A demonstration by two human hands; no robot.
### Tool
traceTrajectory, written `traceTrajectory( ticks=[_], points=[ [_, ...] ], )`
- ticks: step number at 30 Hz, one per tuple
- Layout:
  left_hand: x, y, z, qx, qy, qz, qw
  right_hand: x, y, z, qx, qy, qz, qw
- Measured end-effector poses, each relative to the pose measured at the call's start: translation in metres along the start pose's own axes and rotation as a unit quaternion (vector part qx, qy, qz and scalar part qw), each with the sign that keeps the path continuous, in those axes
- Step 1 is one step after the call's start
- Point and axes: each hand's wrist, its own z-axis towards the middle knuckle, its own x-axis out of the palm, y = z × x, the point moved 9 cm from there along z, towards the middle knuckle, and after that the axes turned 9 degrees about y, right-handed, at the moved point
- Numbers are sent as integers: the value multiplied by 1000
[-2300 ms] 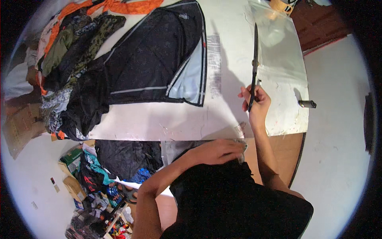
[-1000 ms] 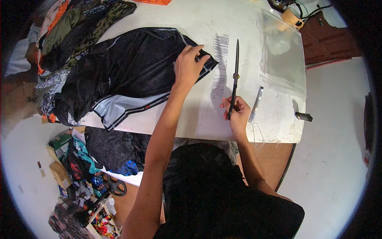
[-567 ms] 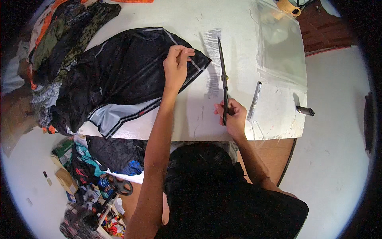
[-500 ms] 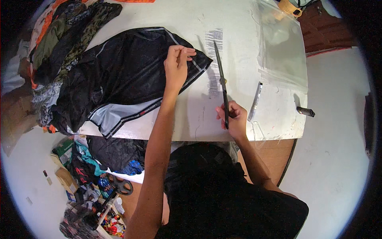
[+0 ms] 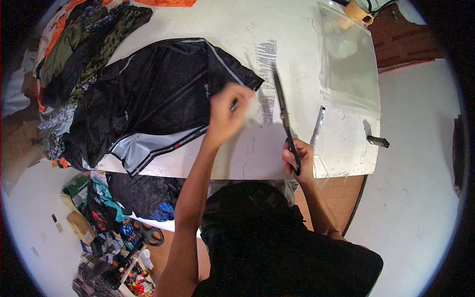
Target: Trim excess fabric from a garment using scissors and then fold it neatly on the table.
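Note:
A black garment with grey piping lies across the white table, its pale lining turned out along the near side. My left hand is over its right-hand edge, near the pointed corner. Motion smears those fingers, so whether they grip the cloth is unclear. Long black-handled scissors are in my right hand, fingers wrapped round the handles. Their blades look closed and point away from me, right of the garment and apart from it.
Piled clothes cover the table's far left. To the right are a clear plastic sheet, a marker and a small black object. A yellow mug stands at the far right corner. More clothes lie below the near left edge.
My left hand has come down from the upper corner of the garment toward its near edge. My right hand has drawn the scissors nearer to me and slightly right.

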Motion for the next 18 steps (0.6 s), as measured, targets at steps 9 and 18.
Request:
traceTrajectory(
  ticks=[9,18],
  points=[
    [3,-8,14,28,-38,224,973,-11,16,4,-61,-60,-3,996],
    [-4,35,24,-20,-81,80,993,-3,9,2,-52,-28,7,998]
  ],
)
